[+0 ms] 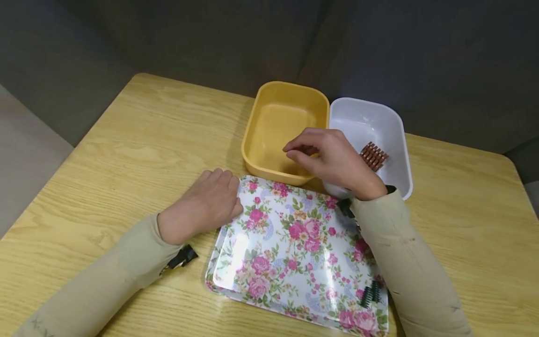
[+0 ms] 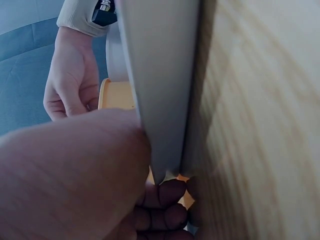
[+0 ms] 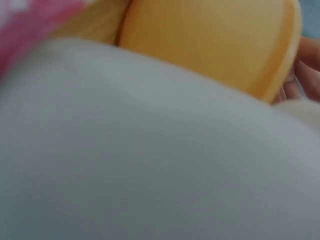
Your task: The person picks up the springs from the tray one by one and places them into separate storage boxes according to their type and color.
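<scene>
My left hand (image 1: 206,206) grips the far left corner of a floral tray (image 1: 309,269), its fingers curled at the edge. In the left wrist view those curled fingers (image 2: 172,192) meet the tray's pale edge (image 2: 160,85). Over the near right part of a yellow bin (image 1: 286,110) hovers my right hand (image 1: 328,152), with thumb and index finger close together. Whether anything small is hidden inside its fingers cannot be told. Two dark green ribbed, coil-like pieces (image 1: 370,295) lie on the tray near my right sleeve. Similar brown pieces (image 1: 373,157) sit side by side in a white bin (image 1: 397,135).
Both bins stand side by side at the back of the wooden table (image 1: 126,154), just beyond the tray. A dark curtain-like surface (image 1: 210,37) rises behind the table's far edge. My right sleeve (image 1: 412,262) crosses over the tray's right side.
</scene>
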